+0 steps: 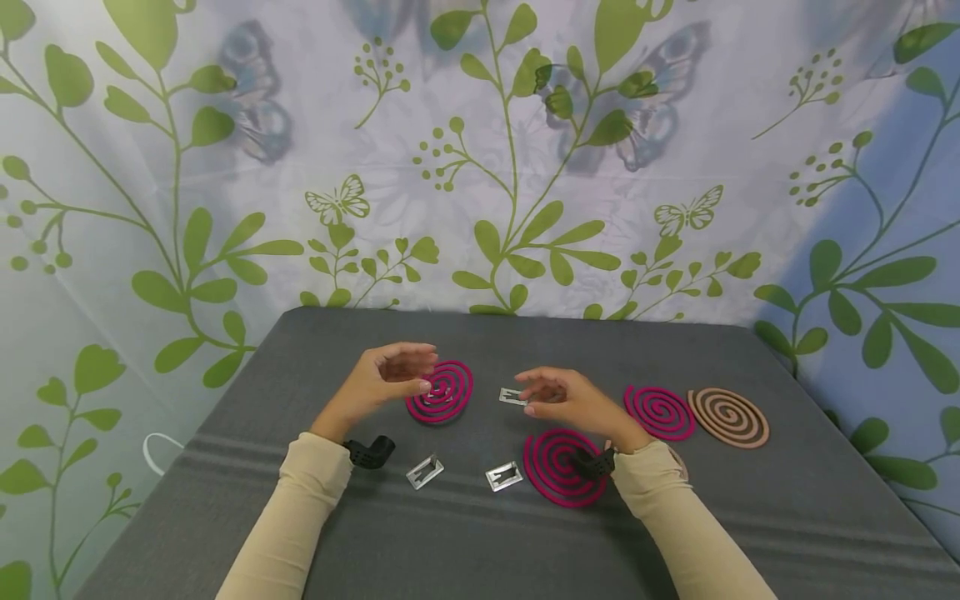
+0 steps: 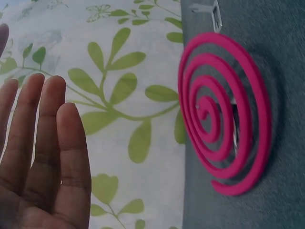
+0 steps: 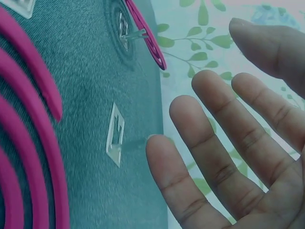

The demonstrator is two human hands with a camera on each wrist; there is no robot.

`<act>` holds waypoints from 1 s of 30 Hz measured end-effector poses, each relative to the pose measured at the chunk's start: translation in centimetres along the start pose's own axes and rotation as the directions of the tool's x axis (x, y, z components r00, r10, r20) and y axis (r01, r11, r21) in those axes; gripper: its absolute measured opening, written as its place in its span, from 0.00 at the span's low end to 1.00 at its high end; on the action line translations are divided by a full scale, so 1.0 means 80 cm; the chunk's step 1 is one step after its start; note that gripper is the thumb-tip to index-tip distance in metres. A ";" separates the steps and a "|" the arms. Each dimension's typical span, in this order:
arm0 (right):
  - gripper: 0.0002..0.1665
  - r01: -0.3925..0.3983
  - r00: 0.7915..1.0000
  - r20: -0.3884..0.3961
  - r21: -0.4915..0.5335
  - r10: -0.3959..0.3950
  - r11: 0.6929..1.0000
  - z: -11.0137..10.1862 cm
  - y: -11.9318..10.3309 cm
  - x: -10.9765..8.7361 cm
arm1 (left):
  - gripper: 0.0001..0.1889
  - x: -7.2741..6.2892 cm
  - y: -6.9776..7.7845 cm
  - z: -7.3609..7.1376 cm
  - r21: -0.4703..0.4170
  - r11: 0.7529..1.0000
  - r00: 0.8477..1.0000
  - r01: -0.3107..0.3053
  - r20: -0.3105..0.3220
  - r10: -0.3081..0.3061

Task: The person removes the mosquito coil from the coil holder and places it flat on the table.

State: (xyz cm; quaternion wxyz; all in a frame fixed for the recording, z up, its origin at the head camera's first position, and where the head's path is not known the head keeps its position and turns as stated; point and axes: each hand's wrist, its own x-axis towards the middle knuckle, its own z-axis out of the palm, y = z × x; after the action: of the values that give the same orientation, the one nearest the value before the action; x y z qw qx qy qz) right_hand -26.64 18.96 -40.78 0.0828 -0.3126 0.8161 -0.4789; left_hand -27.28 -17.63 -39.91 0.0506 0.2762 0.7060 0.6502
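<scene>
A pink mosquito coil (image 1: 441, 390) sits raised on a small metal stand in the head view. My left hand (image 1: 378, 385) is beside it, fingers extended and apart from the coil in the left wrist view. My right hand (image 1: 564, 395) hovers with loosely bent fingers and nothing in them, close to a bare metal stand (image 3: 110, 138) with an upright prong. Two more metal stands, one on the left (image 1: 431, 477) and one on the right (image 1: 495, 483), lie nearer me. Below my right wrist is a second pink coil (image 1: 547, 479), partly covered by the wrist strap.
On the right of the grey table (image 1: 420, 542) lie another pink coil (image 1: 661, 412) and a tan coil (image 1: 729, 417). Part of a second tan coil (image 1: 680, 462) peeks out from behind my right sleeve. A leaf-patterned cloth (image 1: 420, 208) hangs behind the table.
</scene>
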 end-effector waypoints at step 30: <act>0.31 -0.158 0.984 0.083 -0.014 0.158 0.987 0.024 -0.007 0.070 | 0.35 -0.008 -0.066 -0.036 0.041 0.988 0.988 0.150 -0.029 -0.149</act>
State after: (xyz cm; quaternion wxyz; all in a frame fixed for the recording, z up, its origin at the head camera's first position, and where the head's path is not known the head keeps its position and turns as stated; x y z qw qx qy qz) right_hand -30.03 14.10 -40.41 0.1537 -0.2672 0.8358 -0.4543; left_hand -29.67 -20.49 -44.66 0.0842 0.2152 0.7392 0.6326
